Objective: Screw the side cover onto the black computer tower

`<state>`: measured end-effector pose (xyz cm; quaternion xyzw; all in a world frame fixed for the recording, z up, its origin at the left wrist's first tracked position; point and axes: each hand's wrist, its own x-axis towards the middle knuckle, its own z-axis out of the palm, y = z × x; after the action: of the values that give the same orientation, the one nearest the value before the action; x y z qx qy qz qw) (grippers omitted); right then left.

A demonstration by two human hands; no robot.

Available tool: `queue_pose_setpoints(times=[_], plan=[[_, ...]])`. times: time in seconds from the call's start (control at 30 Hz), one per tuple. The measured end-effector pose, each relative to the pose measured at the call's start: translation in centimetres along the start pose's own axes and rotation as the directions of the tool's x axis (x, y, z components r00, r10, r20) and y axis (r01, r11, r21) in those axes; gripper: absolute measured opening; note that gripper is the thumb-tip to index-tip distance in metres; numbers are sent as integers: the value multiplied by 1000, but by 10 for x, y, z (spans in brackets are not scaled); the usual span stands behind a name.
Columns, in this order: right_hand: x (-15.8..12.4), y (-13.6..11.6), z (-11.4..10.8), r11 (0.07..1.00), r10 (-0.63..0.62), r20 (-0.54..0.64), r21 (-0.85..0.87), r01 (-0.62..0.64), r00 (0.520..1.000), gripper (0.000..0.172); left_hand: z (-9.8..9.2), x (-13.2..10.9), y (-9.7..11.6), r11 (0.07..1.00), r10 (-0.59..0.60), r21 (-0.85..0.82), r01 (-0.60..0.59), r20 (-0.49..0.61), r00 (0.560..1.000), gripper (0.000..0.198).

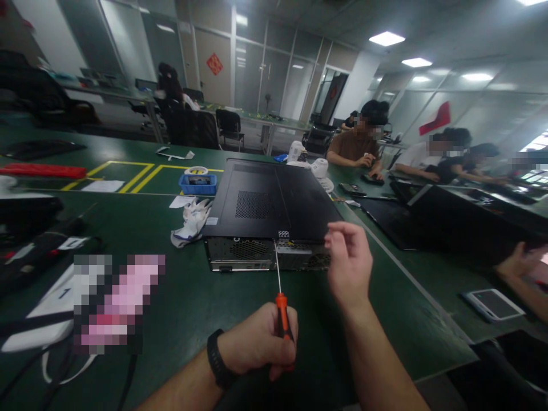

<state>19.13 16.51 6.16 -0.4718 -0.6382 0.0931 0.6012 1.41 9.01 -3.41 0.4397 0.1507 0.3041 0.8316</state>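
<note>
A black computer case (pixel 265 197) lies flat on the green table, its metal back panel (pixel 242 254) facing me. My left hand (pixel 268 339) is wrapped round the orange and black handle of a screwdriver (pixel 280 302). The screwdriver's shaft points away from me, and its tip meets the top edge of the back panel near the middle. At the right front corner of the case is my right hand (pixel 350 260), raised with curled fingers. Whether anything small is between those fingertips cannot be made out.
Left of the case are white gloves (pixel 192 220) and a blue tray (pixel 197 184). A second black case (pixel 475 220) and a white-framed device (pixel 494 303) are on the right, near another person's hand. Cables and a red object (pixel 43 171) lie left.
</note>
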Motion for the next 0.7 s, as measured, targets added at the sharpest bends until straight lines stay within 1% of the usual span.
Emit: queue_pose_setpoints(times=[0.03, 0.07, 0.1, 0.13, 0.17, 0.2, 0.23, 0.27, 0.3, 0.37, 0.47, 0.57, 0.63, 0.7], plan=[[-18, -6, -9, 996, -87, 51, 11, 87, 995, 27, -1, 0, 0, 1000, 8, 22, -8, 3, 1000, 71], [-36, -12, -17, 982, -191, 137, 22, 190, 972, 31, -1, 1, -1, 999, 13, 48, -13, 2, 1000, 71], [-54, -18, -23, 955, -293, 218, 26, 294, 931, 39, -1, 1, 0, 997, 21, 73, -21, -3, 1000, 71], [-70, -24, -28, 927, -370, 267, 42, 373, 890, 50, 0, 1, 1, 995, 29, 97, -28, -10, 1000, 70], [-85, -29, -29, 899, -431, 299, 65, 432, 851, 58, 1, 0, 2, 993, 37, 113, -35, -18, 999, 71], [-97, -33, -29, 890, -445, 334, 65, 451, 831, 63, 2, 0, 4, 992, 43, 120, -40, -25, 999, 71], [-107, -36, -28, 877, -470, 309, 57, 477, 827, 61, 4, -1, 6, 992, 47, 119, -43, -34, 998, 73], [-115, -38, -25, 867, -481, 303, 24, 498, 823, 53, 6, -2, 8, 993, 52, 112, -47, -43, 998, 74], [-120, -39, -22, 853, -502, 309, 19, 522, 808, 47, 7, -2, 10, 993, 54, 104, -49, -50, 997, 76], [-124, -39, -17, 852, -494, 313, -11, 524, 811, 39, 10, -4, 14, 994, 65, 98, -59, -69, 996, 77], [-123, -38, -14, 850, -477, 360, -43, 525, 802, 29, 13, -5, 18, 989, 85, 133, -70, -108, 991, 77], [-122, -40, -15, 826, -491, 371, -90, 557, 788, 28, 12, -5, 19, 981, 91, 184, -66, -132, 987, 76], [-121, -42, -15, 826, -484, 341, -125, 549, 806, 27, 11, -5, 19, 977, 98, 201, -67, -151, 984, 75], [-122, -43, -16, 846, -453, 291, -158, 509, 843, 24, 11, -4, 21, 972, 139, 215, -92, -215, 967, 75]])
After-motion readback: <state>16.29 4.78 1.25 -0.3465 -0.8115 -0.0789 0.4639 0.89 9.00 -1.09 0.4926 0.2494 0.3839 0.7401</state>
